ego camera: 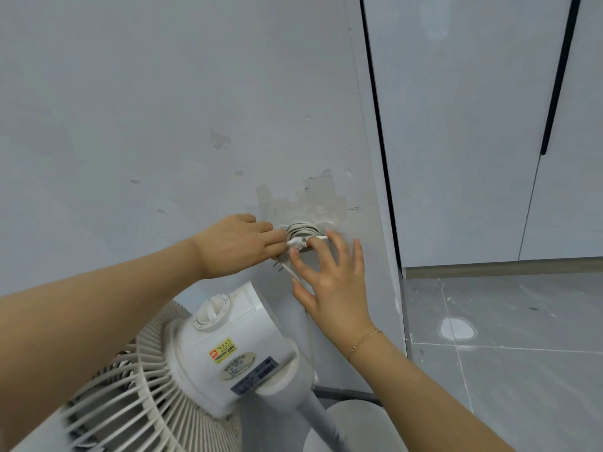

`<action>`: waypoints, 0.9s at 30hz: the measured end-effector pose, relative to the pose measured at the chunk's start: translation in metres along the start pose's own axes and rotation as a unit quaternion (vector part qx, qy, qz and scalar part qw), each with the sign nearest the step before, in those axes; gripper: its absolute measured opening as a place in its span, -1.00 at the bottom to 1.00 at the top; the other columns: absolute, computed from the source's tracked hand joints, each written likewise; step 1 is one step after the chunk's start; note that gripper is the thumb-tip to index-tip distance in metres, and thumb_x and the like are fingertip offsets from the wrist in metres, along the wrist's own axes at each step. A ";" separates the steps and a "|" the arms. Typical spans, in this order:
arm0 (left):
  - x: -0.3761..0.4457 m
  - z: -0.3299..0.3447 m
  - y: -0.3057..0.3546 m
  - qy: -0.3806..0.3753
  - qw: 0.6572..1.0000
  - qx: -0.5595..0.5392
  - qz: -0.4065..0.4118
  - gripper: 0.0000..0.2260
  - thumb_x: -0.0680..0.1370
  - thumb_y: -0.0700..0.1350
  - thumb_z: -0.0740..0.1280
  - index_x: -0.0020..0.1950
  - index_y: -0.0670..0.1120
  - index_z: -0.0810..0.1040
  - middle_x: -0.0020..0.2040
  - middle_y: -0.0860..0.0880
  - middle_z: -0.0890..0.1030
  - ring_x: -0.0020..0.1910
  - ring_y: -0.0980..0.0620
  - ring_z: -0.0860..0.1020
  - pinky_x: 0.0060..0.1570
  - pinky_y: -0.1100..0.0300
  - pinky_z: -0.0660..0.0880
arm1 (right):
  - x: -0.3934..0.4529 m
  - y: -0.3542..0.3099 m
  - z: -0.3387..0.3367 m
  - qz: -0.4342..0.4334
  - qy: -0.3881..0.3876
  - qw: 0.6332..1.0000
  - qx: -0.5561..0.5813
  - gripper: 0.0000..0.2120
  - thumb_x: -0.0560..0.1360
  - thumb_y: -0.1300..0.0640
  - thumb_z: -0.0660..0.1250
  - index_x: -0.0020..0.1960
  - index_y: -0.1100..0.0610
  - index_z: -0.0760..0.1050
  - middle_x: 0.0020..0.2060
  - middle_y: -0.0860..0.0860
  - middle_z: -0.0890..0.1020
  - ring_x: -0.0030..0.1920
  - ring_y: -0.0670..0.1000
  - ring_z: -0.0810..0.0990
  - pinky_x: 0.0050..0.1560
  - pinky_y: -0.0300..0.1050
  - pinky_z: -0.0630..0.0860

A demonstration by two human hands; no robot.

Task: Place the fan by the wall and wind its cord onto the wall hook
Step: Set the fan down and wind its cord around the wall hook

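Note:
A white standing fan (228, 350) stands close to the grey wall (163, 109), its grille at the lower left and its pole running down to a round base. Its white cord (301, 230) is wound in several loops round a wall hook (321, 238) at mid-height. One strand drops from the hook down behind the fan. My left hand (238, 243) pinches the cord end at the hook's left side. My right hand (329, 278) has spread fingers, with a fingertip touching the hook from below.
A wall corner (375, 158) runs down just right of the hook, and beyond it stand pale cabinet doors (456, 125) with dark handles. Grey floor tiles (505, 370) with a white patch lie at the lower right. Peeled paint surrounds the hook.

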State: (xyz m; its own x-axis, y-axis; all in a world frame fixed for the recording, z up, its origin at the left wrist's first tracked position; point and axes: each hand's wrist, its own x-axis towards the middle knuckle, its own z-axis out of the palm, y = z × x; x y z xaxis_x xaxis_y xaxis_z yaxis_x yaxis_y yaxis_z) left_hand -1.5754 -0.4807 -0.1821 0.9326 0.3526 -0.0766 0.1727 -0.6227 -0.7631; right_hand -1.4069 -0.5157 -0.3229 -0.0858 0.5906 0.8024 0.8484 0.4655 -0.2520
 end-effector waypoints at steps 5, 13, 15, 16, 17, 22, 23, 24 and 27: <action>0.000 0.000 -0.001 -0.004 1.000 0.005 0.012 -0.79 0.42 -0.30 0.18 0.01 -0.09 0.37 -0.21 -0.02 0.52 -0.36 -0.03 0.51 -0.48 0.14 0.43 | -0.001 -0.008 0.002 0.002 -0.017 0.999 -0.031 -0.56 0.40 0.04 0.36 0.28 0.03 0.49 0.25 0.07 0.41 0.37 0.27 0.26 0.33 0.44 0.21; 0.003 0.002 -0.002 -0.032 0.995 -0.093 -0.013 -0.76 0.42 -0.24 0.00 -0.02 0.00 0.34 -0.12 0.06 0.43 -0.30 0.03 0.52 -0.53 0.23 0.43 | -0.005 -0.017 -0.002 0.015 -0.052 0.996 -0.065 -0.41 0.29 0.12 0.45 0.31 0.07 0.48 0.31 0.08 0.46 0.41 0.29 0.22 0.27 0.49 0.25; 0.002 0.002 -0.003 -0.031 0.994 -0.099 -0.017 -0.77 0.42 -0.23 0.01 -0.02 0.01 0.34 -0.10 0.07 0.36 -0.29 0.04 0.53 -0.52 0.24 0.44 | -0.006 -0.020 -0.003 0.024 -0.063 0.995 -0.072 -0.37 0.29 0.08 0.45 0.35 0.06 0.44 0.35 0.06 0.47 0.44 0.29 0.23 0.25 0.49 0.26; 0.002 0.002 -0.003 -0.030 0.995 -0.098 -0.017 -0.76 0.42 -0.23 0.01 -0.01 0.00 0.35 -0.09 0.07 0.34 -0.28 0.03 0.53 -0.52 0.24 0.46 | -0.007 -0.021 -0.003 0.026 -0.066 0.995 -0.074 -0.36 0.30 0.07 0.45 0.37 0.05 0.43 0.36 0.06 0.46 0.45 0.28 0.23 0.25 0.50 0.26; 0.002 0.002 -0.004 -0.029 0.995 -0.094 -0.015 -0.74 0.42 -0.23 0.01 0.02 -0.01 0.36 -0.08 0.07 0.33 -0.28 0.03 0.53 -0.52 0.23 0.47 | -0.007 -0.022 -0.003 0.028 -0.069 0.994 -0.073 -0.36 0.30 0.06 0.45 0.37 0.05 0.42 0.37 0.06 0.45 0.45 0.28 0.21 0.25 0.50 0.25; 0.002 0.010 -0.005 -0.015 0.997 -0.070 -0.012 -0.72 0.46 -0.25 0.02 0.09 -0.05 0.39 -0.05 0.04 0.37 -0.19 0.03 0.37 -0.52 0.20 0.42 | -0.006 -0.021 -0.001 0.032 -0.065 0.995 -0.068 -0.35 0.30 0.08 0.42 0.39 -0.01 0.41 0.36 0.03 0.44 0.44 0.25 0.16 0.27 0.47 0.26; 0.004 0.011 -0.005 -0.016 0.997 -0.073 -0.015 -0.74 0.46 -0.25 0.04 0.07 -0.05 0.40 -0.05 0.04 0.40 -0.18 0.04 0.39 -0.52 0.20 0.43 | -0.006 -0.019 0.000 0.029 -0.055 0.997 -0.051 -0.36 0.30 0.10 0.40 0.38 -0.01 0.42 0.35 0.04 0.43 0.44 0.26 0.17 0.29 0.44 0.27; 0.005 0.010 -0.005 -0.018 0.997 -0.076 -0.021 -0.77 0.48 -0.23 0.06 0.04 -0.04 0.42 -0.07 0.03 0.44 -0.18 0.03 0.44 -0.50 0.18 0.45 | -0.005 -0.015 0.000 0.026 -0.039 0.999 -0.020 -0.38 0.31 0.14 0.38 0.37 0.00 0.43 0.33 0.05 0.44 0.44 0.26 0.18 0.29 0.39 0.32; 0.010 0.010 0.000 -0.007 0.996 -0.083 -0.040 -0.88 0.52 -0.19 0.12 -0.05 -0.06 0.44 -0.12 0.01 0.48 -0.21 0.00 0.48 -0.43 0.16 0.47 | -0.006 -0.006 -0.002 0.035 0.000 0.995 0.094 -0.44 0.32 0.25 0.36 0.32 0.08 0.48 0.29 0.10 0.48 0.44 0.23 0.25 0.10 0.02 0.57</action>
State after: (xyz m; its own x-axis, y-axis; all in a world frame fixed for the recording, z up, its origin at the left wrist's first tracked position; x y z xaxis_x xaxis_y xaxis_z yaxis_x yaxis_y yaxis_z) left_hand -1.5694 -0.4701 -0.1896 0.9097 0.4142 -0.0302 0.2968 -0.6992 -0.6505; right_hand -1.4106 -0.5234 -0.3252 -0.0291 0.6259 0.7794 0.7401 0.5376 -0.4041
